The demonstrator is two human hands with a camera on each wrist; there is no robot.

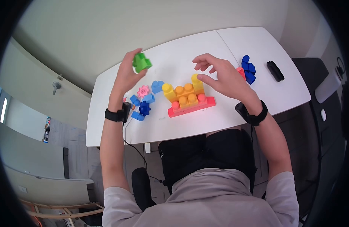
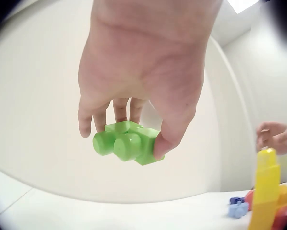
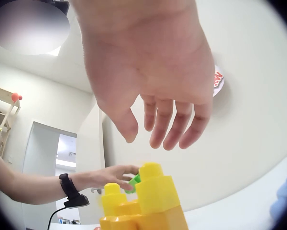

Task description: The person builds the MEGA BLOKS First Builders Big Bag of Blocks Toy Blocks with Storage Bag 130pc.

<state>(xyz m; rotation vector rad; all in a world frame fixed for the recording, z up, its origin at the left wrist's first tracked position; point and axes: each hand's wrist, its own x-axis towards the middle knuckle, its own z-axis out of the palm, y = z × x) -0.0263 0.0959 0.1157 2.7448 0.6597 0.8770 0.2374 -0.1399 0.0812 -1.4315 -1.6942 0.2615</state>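
The left hand pinches a green block between thumb and fingers, above the table's left part; in the left wrist view the round studs of the green block face the camera. At the table's middle stands a structure with a pink-red base, yellow-orange blocks in the middle and a yellow tower at each end. Beside the right-hand tower hovers the right hand, its fingers relaxed and holding nothing. In the right wrist view that hand hangs over the yellow tower.
Left of the structure lie light blue blocks, a pink gear piece and a dark blue gear piece. Dark blue blocks lie at the right, near a black case. A cable runs from the left wrist.
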